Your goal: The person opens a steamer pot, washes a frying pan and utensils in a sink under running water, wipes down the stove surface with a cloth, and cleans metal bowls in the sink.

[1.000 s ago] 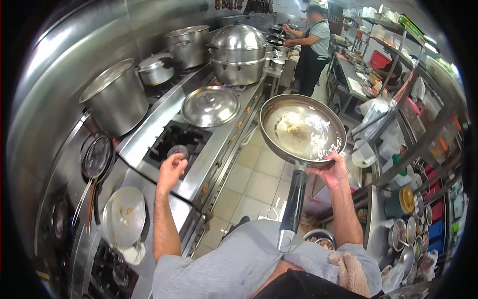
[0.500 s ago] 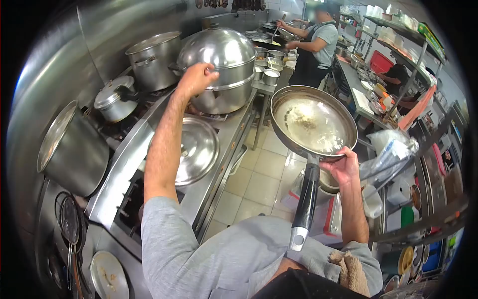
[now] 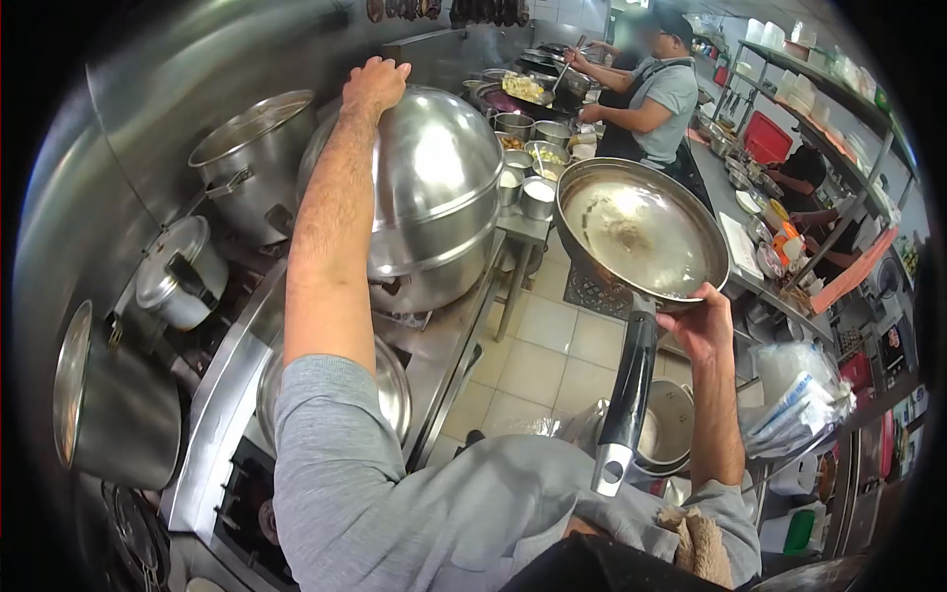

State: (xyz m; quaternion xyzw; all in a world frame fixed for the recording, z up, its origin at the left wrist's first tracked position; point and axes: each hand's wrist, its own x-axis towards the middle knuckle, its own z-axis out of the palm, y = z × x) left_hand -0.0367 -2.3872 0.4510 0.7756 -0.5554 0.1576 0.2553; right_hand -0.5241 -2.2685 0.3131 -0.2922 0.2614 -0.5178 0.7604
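Note:
My left hand (image 3: 375,85) is closed at the top of a domed steamer lid (image 3: 444,138), where the knob is hidden under my fingers. That lid sits on a large two-part metal steamer (image 3: 434,261) on the stove. With my right hand (image 3: 705,326) I grip a frying pan (image 3: 641,227) by its underside and rim beside the handle. The pan is tilted so its scuffed inner face shows, and its black handle (image 3: 628,385) points down toward me. Its cooking surface holds no food that I can see.
Stockpots (image 3: 256,163) and a smaller lidded pot (image 3: 178,276) stand along the left wall. A flat round lid (image 3: 392,385) lies on the stove below my left arm. Ahead, a co-worker (image 3: 656,109) holds a wok of food. A metal pot (image 3: 666,424) is below the pan, near plastic bags (image 3: 794,395).
My left hand has moved up and forward from beside the steamer onto the lid's top. The view has shifted closer to the steamer, and the frying pan stays in my right hand.

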